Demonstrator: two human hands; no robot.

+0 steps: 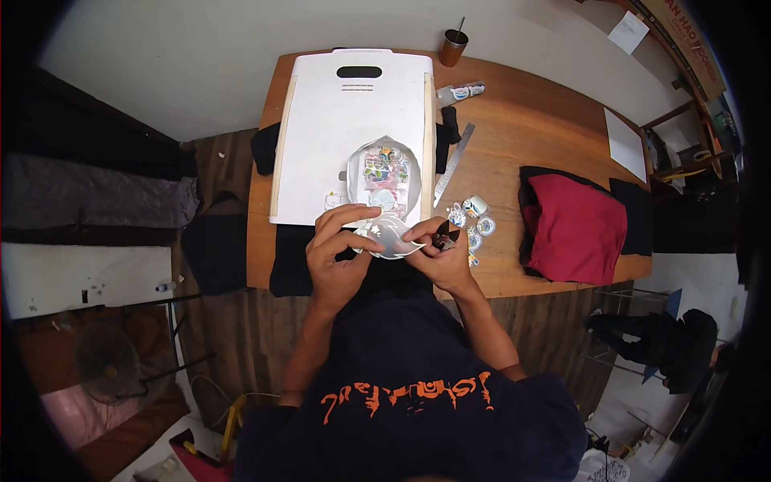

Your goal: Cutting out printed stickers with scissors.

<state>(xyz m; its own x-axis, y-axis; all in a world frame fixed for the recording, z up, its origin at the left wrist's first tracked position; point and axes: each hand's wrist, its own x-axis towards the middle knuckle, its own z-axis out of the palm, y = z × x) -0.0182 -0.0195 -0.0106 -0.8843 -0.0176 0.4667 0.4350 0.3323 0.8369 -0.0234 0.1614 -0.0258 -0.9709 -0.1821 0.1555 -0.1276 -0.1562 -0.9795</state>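
Close in front of me, both hands hold a pale grey, translucent piece with a white, curved, leaf-like outline (pixel 390 235); it looks like a cut sticker or film. My left hand (pixel 336 253) pinches its left side between thumb and fingers. On its right edge, my right hand (pixel 440 259) has thumb and fingertips closed. A small dark thing with pointed ends (pixel 445 235) is tucked in the right hand too; its kind is unclear. Just beyond the hands, a whitish, round-edged open wrapper or container (pixel 414 173) holds colourful printed pieces. It rests on a white board (pixel 317 136) with a handle slot.
Black cloth (pixel 291 261) lies under the board. Right of it are small printed round pieces (pixel 475 221), a metal ruler (pixel 454 165), a clear packet (pixel 462 94) and a brown cup (pixel 454 48). Folded red cloth (pixel 577 225) sits on the wooden table (pixel 514 120).
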